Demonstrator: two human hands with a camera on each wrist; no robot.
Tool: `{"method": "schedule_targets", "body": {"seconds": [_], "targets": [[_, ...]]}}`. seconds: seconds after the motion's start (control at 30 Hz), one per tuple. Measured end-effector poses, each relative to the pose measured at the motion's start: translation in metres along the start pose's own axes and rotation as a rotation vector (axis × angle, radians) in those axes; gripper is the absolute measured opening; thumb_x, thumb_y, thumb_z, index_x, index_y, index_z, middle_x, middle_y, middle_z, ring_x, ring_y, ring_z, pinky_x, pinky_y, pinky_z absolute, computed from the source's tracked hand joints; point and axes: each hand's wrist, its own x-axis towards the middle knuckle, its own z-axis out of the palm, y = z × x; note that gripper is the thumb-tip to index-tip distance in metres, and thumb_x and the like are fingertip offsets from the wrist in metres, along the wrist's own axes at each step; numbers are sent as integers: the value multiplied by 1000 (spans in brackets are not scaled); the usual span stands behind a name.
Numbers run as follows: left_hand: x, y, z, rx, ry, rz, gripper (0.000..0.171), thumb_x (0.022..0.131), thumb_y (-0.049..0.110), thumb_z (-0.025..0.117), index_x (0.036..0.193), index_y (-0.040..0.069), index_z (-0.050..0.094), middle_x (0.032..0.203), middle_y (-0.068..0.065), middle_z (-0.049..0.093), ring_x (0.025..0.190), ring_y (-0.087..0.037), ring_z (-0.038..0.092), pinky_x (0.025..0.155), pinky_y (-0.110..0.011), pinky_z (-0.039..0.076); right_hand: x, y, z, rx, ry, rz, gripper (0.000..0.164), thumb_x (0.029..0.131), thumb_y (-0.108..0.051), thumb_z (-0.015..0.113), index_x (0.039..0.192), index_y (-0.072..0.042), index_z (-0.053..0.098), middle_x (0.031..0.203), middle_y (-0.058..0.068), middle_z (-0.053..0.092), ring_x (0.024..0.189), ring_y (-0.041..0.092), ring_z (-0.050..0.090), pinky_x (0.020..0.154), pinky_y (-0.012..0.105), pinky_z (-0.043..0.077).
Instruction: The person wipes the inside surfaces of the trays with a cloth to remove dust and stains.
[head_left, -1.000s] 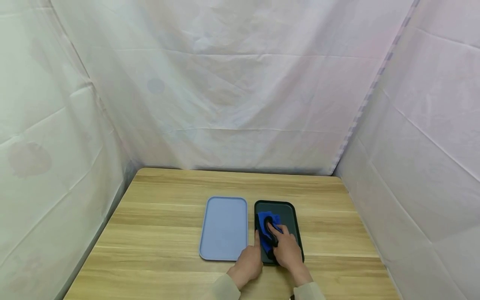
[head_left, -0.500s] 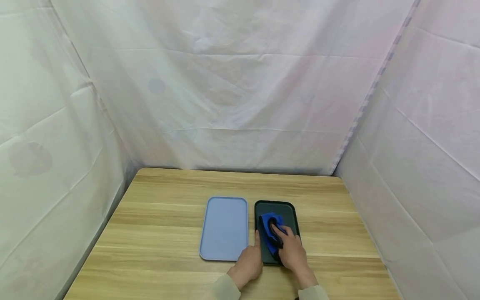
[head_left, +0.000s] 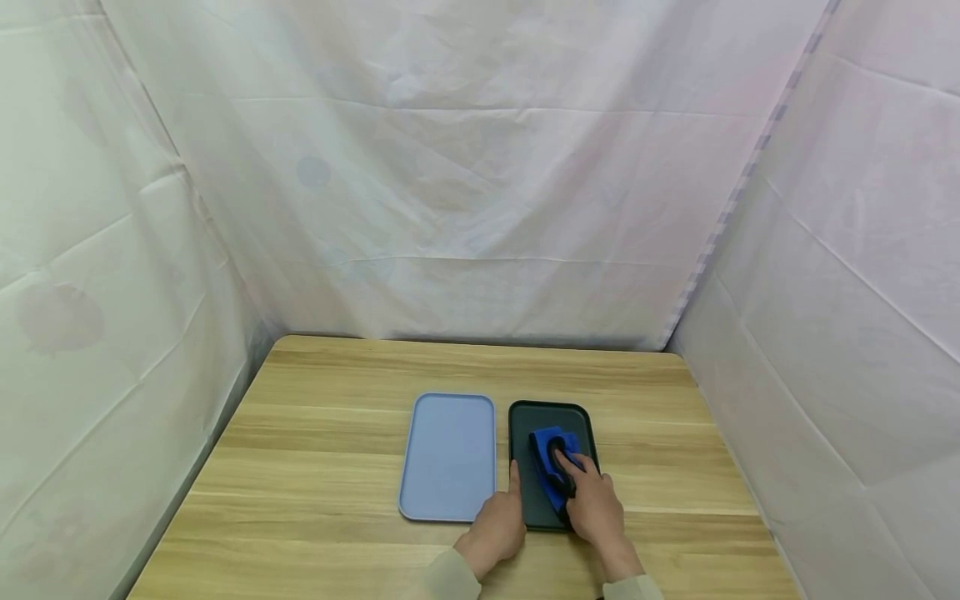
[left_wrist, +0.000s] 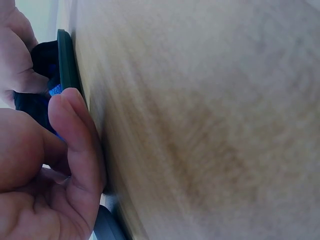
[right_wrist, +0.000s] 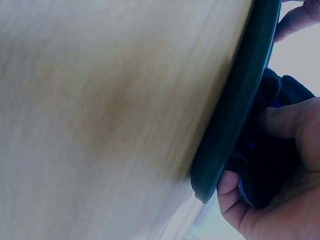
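Observation:
A dark green tray (head_left: 551, 413) lies on the wooden table. My right hand (head_left: 596, 507) grips a crumpled blue cloth with black parts (head_left: 545, 440) on the tray's surface. In the right wrist view, my thumb and fingers are curled around the dark cloth (right_wrist: 270, 160), just over the tray rim (right_wrist: 235, 110). At the tray's left edge, my left hand (head_left: 497, 522) touches the rim with its index finger extended. The left wrist view shows that hand (left_wrist: 65, 170) with its other fingers bent and nothing visible in them; part of the cloth is hidden behind it.
A light blue tray (head_left: 450, 454) lies flat to the left of the dark one, a narrow gap between them. White sheeting (head_left: 480, 208) hangs behind the table (head_left: 322, 433) and along both sides.
My right hand has slid the cloth to the right across the dark tray, baring more of its left side. The left hand and both trays have stayed put.

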Motion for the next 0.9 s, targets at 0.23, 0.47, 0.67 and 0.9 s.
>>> {"method": "schedule_targets", "body": {"seconds": [0.23,0.47,0.67,0.9], "targets": [[1,0,1,2,-4,3,94,80,4,67,155,2,10,54,-3,49,44,-15,45,44,-28,38,0,5,-2,1,1,18,84,76,4,64,144,-41,43,151,3,38,101,33,52,44,31,35],[-1,2,0,-22,-15,-4,96,80,2,67,155,3,8,53,-3,48,43,-16,45,43,-28,38,0,8,-1,10,23,33,82,76,3,63,145,-39,43,151,4,38,102,36,52,45,32,35],[1,0,1,-51,-34,-32,101,82,2,67,155,3,-1,53,-3,50,43,-16,47,43,-29,39,2,6,1,24,33,59,80,77,1,61,146,-37,42,151,7,36,101,38,51,45,32,36],[2,0,0,-57,-37,-43,100,82,5,69,154,-1,-1,52,-3,50,42,-16,47,42,-30,39,8,0,4,32,38,85,78,78,-1,61,146,-34,42,151,10,35,103,38,52,50,34,39]]}}
